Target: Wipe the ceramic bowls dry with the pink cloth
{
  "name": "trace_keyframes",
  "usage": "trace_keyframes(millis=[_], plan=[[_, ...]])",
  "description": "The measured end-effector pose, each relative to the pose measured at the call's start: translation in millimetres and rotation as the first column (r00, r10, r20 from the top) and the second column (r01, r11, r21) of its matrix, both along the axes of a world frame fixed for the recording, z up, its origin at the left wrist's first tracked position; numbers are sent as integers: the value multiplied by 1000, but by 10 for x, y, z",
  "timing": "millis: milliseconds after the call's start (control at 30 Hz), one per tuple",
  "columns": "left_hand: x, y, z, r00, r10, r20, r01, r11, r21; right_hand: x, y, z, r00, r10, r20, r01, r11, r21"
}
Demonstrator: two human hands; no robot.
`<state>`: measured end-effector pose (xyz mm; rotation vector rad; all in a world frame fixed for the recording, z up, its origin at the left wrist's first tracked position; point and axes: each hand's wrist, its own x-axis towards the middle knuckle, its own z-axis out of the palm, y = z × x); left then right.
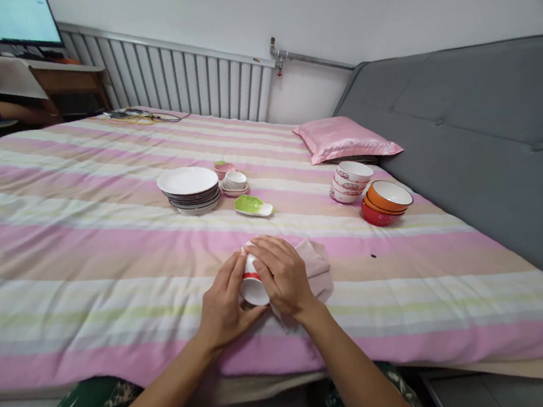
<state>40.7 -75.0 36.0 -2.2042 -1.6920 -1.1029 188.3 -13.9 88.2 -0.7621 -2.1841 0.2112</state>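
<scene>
Both my hands meet over the near edge of the striped bed. My left hand (223, 305) wraps round a small white cup with a red band (252, 285), held on its side. My right hand (284, 274) covers the cup from the right and presses a pale pink cloth (317, 267) against it. The cloth lies bunched under and behind that hand.
Farther back on the pink striped bedspread (84, 253) stand a stack of white plates (189, 190), small stacked dishes (235, 183), a green leaf-shaped dish (253, 206), patterned bowls (351, 182) and orange and red bowls (386, 202). A pink pillow (345, 137) lies by the grey sofa (493, 156). Another person sits at a desk far left.
</scene>
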Motion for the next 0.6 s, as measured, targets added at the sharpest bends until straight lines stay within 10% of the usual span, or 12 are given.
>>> trace_keyframes(millis=[600], plan=[[-10, -8, -34, 992, 99, 76, -97, 995, -31, -88, 0, -223, 871, -290, -396, 132, 915, -380]])
